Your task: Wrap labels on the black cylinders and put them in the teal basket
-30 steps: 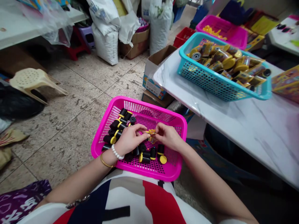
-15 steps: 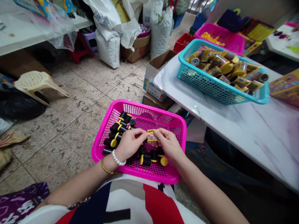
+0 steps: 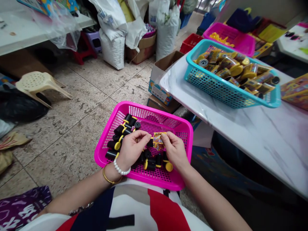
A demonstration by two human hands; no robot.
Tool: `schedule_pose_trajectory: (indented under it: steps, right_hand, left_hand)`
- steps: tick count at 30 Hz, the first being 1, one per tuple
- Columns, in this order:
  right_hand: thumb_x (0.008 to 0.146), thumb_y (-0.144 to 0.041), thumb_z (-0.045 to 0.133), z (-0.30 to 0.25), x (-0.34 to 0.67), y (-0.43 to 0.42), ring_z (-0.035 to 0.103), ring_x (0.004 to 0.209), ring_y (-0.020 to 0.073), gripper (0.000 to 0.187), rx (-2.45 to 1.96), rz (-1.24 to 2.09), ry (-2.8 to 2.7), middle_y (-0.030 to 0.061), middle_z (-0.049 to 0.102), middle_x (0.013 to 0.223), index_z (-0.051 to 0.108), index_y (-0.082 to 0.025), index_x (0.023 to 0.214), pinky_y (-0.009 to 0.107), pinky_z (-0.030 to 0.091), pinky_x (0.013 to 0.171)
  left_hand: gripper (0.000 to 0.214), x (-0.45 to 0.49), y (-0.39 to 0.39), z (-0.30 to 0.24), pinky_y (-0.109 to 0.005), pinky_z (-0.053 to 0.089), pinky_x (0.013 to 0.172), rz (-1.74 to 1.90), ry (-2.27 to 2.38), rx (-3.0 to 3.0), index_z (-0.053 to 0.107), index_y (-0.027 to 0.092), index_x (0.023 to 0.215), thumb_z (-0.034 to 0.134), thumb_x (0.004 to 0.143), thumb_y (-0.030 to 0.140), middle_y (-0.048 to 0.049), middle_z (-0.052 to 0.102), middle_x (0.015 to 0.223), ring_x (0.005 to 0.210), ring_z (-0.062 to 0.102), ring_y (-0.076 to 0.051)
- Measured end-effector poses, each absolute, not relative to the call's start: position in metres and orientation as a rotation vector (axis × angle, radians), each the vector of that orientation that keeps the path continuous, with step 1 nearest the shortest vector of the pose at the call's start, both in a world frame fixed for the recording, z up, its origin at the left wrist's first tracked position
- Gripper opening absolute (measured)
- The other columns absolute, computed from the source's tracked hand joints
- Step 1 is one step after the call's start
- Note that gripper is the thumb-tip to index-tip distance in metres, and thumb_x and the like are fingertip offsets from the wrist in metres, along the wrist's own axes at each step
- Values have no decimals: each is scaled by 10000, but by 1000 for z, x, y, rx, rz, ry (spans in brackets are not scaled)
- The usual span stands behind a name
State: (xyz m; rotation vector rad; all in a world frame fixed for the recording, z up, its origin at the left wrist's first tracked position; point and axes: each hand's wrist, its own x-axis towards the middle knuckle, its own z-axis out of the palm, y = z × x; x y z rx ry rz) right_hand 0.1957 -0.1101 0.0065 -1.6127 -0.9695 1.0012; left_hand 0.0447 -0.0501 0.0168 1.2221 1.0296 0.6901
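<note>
My right hand [image 3: 176, 150] pinches a small yellow printed sticker [image 3: 158, 138] between thumb and fingers, above the pink basket [image 3: 144, 185]. A lower piece of the sticker hangs down in folds. My left hand [image 3: 134, 147] is closed in a pinch just left of it, thumb against fingers; what it holds, if anything, cannot be made out. A dark piece with a yellow edge shows between the left fingertips and the sticker. Below both hands lie several black cylinders with yellow caps [image 3: 151, 164] in the basket, partly hidden by my left hand.
On the marble-patterned table [image 3: 204, 110] at right stands a turquoise basket [image 3: 211, 86] full of yellow-labelled cylinders [image 3: 250, 70]. Behind it is a pink tray [image 3: 243, 41] with yellow pieces. Cardboard boxes [image 3: 158, 89], white sacks [image 3: 112, 48] and a cream stool [image 3: 36, 80] stand on the floor.
The sticker has moved slightly right in my right hand. My left fingertips, earlier at its left edge, are now a little apart from it.
</note>
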Motion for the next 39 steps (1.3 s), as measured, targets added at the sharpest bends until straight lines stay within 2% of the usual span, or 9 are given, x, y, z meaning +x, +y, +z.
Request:
schedule_pose_trajectory:
  steps: [14,19,21,25,28,32,36,39]
  right_hand:
    - [919,-404,484,2,193,-113,495,580,132,309,-1744,783,-1193,-18,524,619,587,-195,715,230,384,539]
    - [907,-347,516,2,190,-113,558,663,148,208,-1729,765,-1309,6,610,714,632,-196,823,257,434,628]
    - [904,-344,523,3,193,-112,599,739,162,175,-1649,855,-1300,20,648,800,626,-203,902,276,469,690]
    - [912,-331,518,13,208,-117,609,792,165,168,-1640,861,-1440,36,655,898,591,-206,997,291,482,729]
    - [856,-277,585,18,216,-128,573,824,197,111,-1751,789,-1943,56,639,884,596,-192,926,320,458,754]
    - [740,-249,663,7,206,-142,531,880,270,206,-1877,608,-2474,107,627,904,599,-160,915,392,431,800]
    - [714,-240,644,1,196,-142,527,878,288,207,-1907,590,-2564,120,639,862,597,-147,893,418,414,812]
    - [706,-203,619,10,207,-138,535,874,259,210,-1816,789,-2349,98,648,858,610,-152,910,399,416,833]
  left_hand:
    - [271,45,-50,15,-196,380,465,656,1033,1180,730,156,885,688,758,391,-26,675,747,553,509,-86]
    - [281,47,-50,14,-165,254,385,563,989,981,717,154,926,730,726,352,24,572,557,445,421,-48]
    - [271,46,-48,14,-156,196,362,508,983,900,690,146,888,734,721,354,45,521,484,389,377,-35]
    - [257,42,-42,12,-156,125,329,472,999,763,589,156,803,718,728,364,49,531,430,299,302,-20]
    - [257,39,-38,10,-155,113,318,501,1013,725,566,163,825,710,735,356,55,517,402,280,317,-29]
    - [300,40,-37,6,-142,137,310,504,982,668,600,135,865,753,684,318,29,567,494,331,408,-34]
    - [297,43,-37,3,-124,159,314,536,935,600,610,115,841,772,661,287,14,585,565,379,423,-22]
    - [286,43,-37,3,-118,168,318,559,929,570,595,124,835,773,663,266,14,591,598,401,438,-23]
